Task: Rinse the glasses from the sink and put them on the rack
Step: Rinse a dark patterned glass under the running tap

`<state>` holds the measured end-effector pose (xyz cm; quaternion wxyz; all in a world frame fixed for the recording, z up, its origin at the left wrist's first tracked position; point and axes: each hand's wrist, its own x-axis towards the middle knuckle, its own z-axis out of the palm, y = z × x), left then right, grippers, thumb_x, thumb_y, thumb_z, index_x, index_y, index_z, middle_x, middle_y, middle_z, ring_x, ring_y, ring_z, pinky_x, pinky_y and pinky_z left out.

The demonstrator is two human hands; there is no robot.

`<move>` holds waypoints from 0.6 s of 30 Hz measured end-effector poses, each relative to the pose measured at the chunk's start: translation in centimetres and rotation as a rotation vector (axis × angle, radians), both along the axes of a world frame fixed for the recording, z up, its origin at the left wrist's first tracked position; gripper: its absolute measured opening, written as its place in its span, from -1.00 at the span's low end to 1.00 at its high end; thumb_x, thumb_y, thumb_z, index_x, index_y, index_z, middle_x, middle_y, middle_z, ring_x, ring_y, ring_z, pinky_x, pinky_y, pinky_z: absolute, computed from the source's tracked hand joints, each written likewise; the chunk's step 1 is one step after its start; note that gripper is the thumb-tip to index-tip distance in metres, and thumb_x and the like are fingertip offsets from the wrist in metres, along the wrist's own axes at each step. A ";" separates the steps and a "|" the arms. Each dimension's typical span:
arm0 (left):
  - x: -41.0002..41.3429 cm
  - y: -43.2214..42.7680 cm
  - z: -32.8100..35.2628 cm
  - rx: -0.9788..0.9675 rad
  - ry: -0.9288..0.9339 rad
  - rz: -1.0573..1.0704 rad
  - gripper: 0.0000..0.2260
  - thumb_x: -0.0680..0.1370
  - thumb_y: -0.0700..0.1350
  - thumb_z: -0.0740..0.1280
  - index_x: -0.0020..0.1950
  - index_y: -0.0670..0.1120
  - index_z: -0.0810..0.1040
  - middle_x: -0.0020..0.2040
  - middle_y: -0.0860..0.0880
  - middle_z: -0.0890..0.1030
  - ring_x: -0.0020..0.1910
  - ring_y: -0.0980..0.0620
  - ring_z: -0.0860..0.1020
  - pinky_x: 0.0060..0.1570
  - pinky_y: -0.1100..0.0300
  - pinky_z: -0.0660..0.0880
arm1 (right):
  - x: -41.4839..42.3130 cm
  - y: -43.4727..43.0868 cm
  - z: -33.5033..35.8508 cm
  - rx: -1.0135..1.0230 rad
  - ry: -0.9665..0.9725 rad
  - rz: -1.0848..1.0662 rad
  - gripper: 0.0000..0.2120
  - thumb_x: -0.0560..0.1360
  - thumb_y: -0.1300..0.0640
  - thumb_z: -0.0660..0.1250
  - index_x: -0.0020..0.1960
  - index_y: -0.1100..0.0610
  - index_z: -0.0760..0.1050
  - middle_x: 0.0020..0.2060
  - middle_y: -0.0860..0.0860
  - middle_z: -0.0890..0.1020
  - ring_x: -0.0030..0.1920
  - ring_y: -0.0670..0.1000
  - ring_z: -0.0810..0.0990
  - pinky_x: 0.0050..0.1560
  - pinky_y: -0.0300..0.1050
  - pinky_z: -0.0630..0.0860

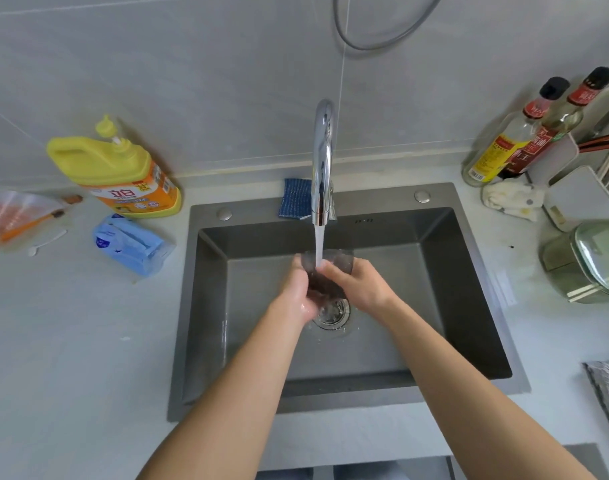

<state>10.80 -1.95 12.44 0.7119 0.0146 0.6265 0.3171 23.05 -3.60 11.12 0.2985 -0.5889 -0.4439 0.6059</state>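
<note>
Under the tap: a dark tinted glass (pixel 327 277) sits in the water stream (pixel 319 242), above the drain, its rim tipped toward the far wall.
Left hand (pixel 300 289): wet, fingers curled round the glass's left side and base.
Right hand (pixel 360 285): closed on the glass's right side, fingertips lying over it just where the stream lands.
Faucet (pixel 322 157): chrome, arched, running.
Sink (pixel 434 271): dark grey square basin; steel drain strainer (pixel 335 315) just beneath the hands.
Sink's back rim: blue scouring cloth (pixel 295 199) beside the faucet.
Left counter: yellow detergent pump bottle (pixel 123 171), blue packet (pixel 131 244) near it.
Right counter: two sauce bottles (pixel 504 147), a white cloth (pixel 511 199), a grey-and-white stand (pixel 573 192) holding chopsticks (pixel 601 142), a green lidded container (pixel 587 268).
</note>
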 end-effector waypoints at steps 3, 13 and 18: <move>0.5 -0.7 -0.2 0.064 0.025 -0.114 -0.48 0.63 0.28 0.29 0.04 -0.19 0.69 -0.06 -0.23 0.76 -0.13 -0.21 0.74 -0.13 -0.12 0.69 | -0.2 0.9 0.7 -0.033 -0.198 0.013 -0.57 0.63 -0.13 0.33 -0.07 0.23 0.69 -0.14 0.19 0.76 -0.13 0.09 0.74 0.13 0.13 0.65; -1.0 -0.1 -0.6 -0.086 0.026 -0.038 -0.60 0.68 0.11 0.15 -0.08 -0.12 0.62 -0.33 -0.10 0.63 -0.48 -0.01 0.57 -0.58 0.33 0.40 | 1.0 0.5 -0.6 0.368 -0.395 0.088 -0.71 0.42 -0.24 0.53 -0.09 -0.02 0.70 0.04 -0.15 0.64 0.06 -0.16 0.56 0.19 -0.23 0.40; -0.4 -1.0 -0.2 -0.116 0.091 -0.239 -0.52 0.72 -0.05 -0.02 -0.10 -0.19 0.62 -0.34 -0.18 0.67 -0.51 -0.05 0.59 -0.54 0.31 0.45 | -1.2 0.1 -0.5 0.006 0.226 -0.351 -0.61 0.45 -0.10 0.57 0.12 0.05 0.52 0.08 0.12 0.64 -0.06 0.04 0.69 -0.01 0.13 0.67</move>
